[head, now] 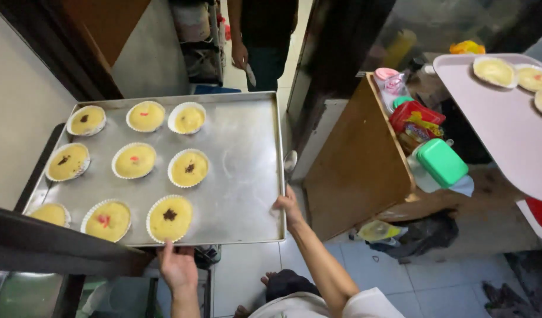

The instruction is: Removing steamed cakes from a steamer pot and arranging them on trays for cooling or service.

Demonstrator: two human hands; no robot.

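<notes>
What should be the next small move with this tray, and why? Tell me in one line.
Probably keep the tray level and ease it slowly forward: both the left hand and right hand grip only its near edge, nine filled paper cups sit loose on it, and another person stands just beyond the far edge.

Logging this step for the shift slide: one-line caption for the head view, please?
Left hand and right hand grip a metal baking tray carrying nine batter-filled paper cups.

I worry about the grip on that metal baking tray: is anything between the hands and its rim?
Nothing visible. The left hand grips the baking tray at its near edge, the right hand at its right edge; the cupcakes sit clear of both.
</notes>
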